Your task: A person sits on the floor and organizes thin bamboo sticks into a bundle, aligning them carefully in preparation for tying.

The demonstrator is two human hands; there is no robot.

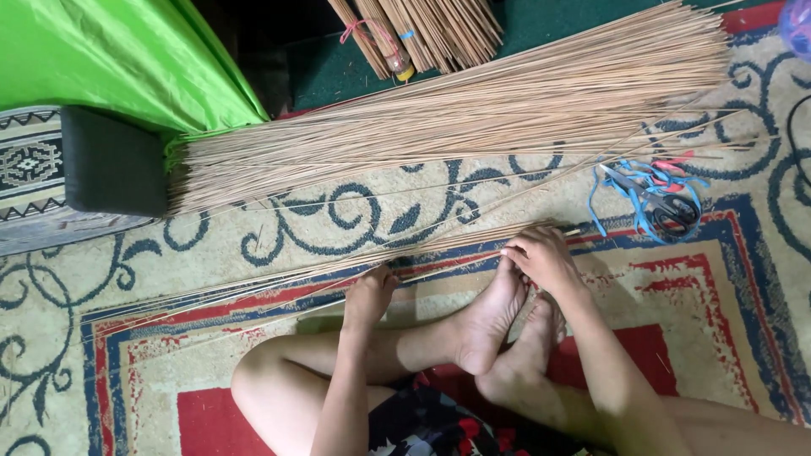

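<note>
- Bare legs folded at the bottom edge, the person's feet [498, 325] resting on a patterned carpet [743, 279] with red, blue and cream scrolls.
- Left hand [369, 295] pressed down on a thin row of long sticks [296, 277] laid flat on the carpet; fingers curled over the sticks, palm down, pinning rather than gripping.
- Right hand [545, 257] clenched on the same row near its right end, fingertips pinching the stick ends just above the feet.
- Large loose pile of sticks [456, 127] fanned across the carpet beyond the hands, well apart from the row.
- Tied bundle [418, 29] at the top edge, bound with cord.
- Scissors [655, 203] amid blue ribbon [608, 181], near the right hand.
- Green fabric [110, 55] and dark cushion [114, 160] at upper left.
</note>
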